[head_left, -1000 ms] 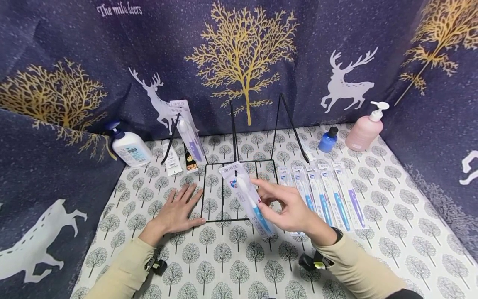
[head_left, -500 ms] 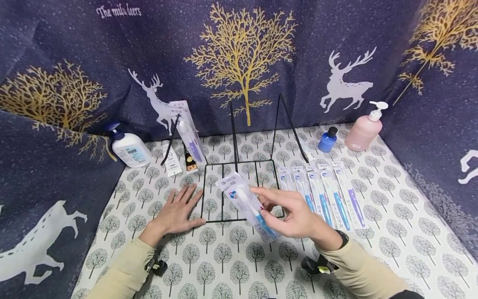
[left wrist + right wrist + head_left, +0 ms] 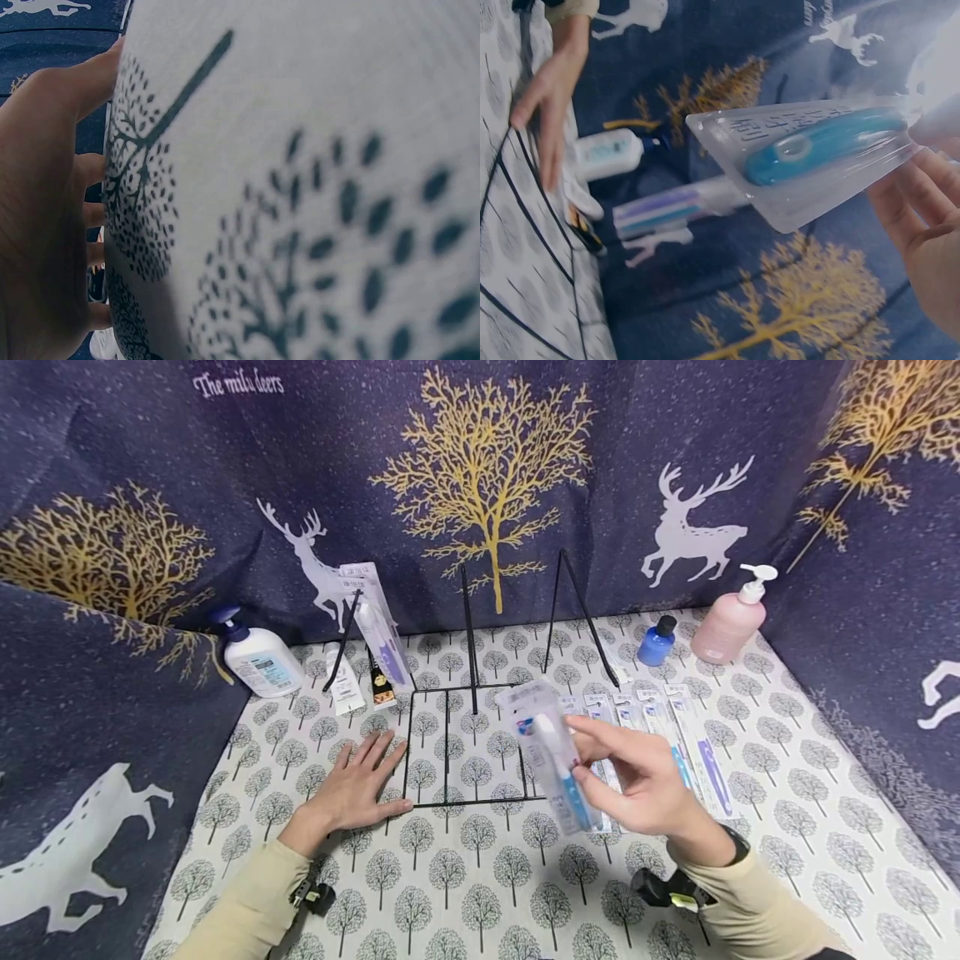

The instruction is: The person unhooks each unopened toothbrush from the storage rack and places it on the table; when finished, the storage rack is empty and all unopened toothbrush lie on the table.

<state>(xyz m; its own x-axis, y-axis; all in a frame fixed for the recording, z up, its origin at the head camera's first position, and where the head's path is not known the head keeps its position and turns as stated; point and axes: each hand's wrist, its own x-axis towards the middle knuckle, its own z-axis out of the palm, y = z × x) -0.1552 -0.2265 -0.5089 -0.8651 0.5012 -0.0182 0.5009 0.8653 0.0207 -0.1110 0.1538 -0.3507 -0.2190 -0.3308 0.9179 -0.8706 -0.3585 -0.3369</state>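
My right hand (image 3: pixel 637 777) pinches a toothbrush (image 3: pixel 573 797) in a clear blister pack. Its handle is blue and its head end points up and to the left. In the right wrist view the blue handle (image 3: pixel 825 142) shows through the plastic, with the fingers at the pack's side. My left hand (image 3: pixel 352 789) lies with spread fingers on the tree-print cloth, its thumb tip at the black wire rack (image 3: pixel 450 804). The left wrist view shows that hand (image 3: pixel 41 195) beside the cloth. Several packed toothbrushes (image 3: pixel 712 768) lie in a row at the right, partly hidden by my right hand.
More packed toothbrushes (image 3: pixel 386 643) hang at the rack's left arm, near a white tube (image 3: pixel 347 685) and a black tube (image 3: pixel 382 687). A white pump bottle (image 3: pixel 264 662) stands left. Right at the back are a blue bottle (image 3: pixel 657 643) and a pink pump bottle (image 3: pixel 727 627).
My right hand has moved to the right with the packed toothbrush, from over the rack's base toward the row of packs. My left hand has stayed in place.
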